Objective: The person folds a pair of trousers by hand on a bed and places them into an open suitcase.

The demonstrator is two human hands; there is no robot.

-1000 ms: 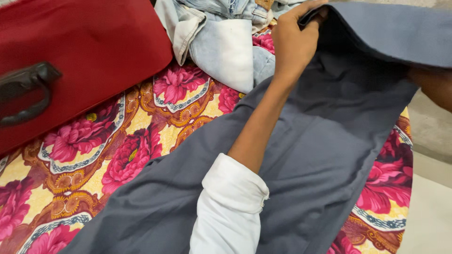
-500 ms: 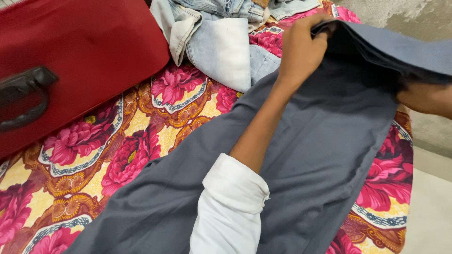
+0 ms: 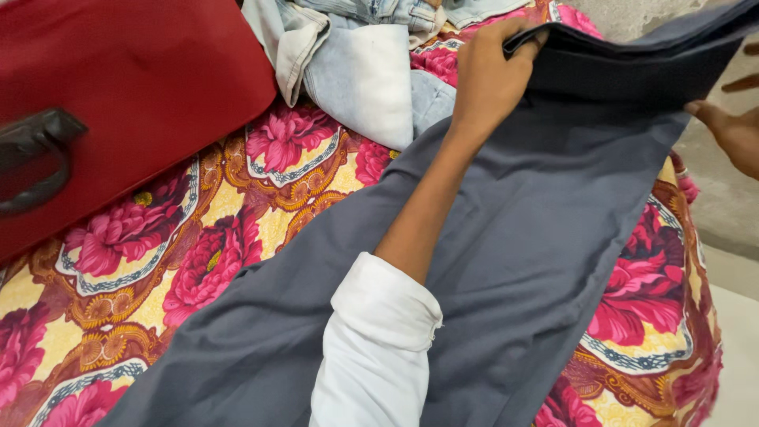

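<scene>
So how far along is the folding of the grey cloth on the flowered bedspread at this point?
Done: the long grey cloth garment lies spread flat over the flowered bedspread. In hand: the left hand pinches its far end, lifted and doubled over, with the right hand at the other edge. Left: the fold is not laid down; pale blue denim clothes lie unfolded beside the red suitcase.

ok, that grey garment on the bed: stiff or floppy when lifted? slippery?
Likely floppy: the grey garment folds over where the left hand pinches its edge, and the rest lies limp on the floral bedsheet. Probably light, since a fingertip pinch lifts it. Its matte weave suggests little slip; the right hand is open beside it.
</scene>
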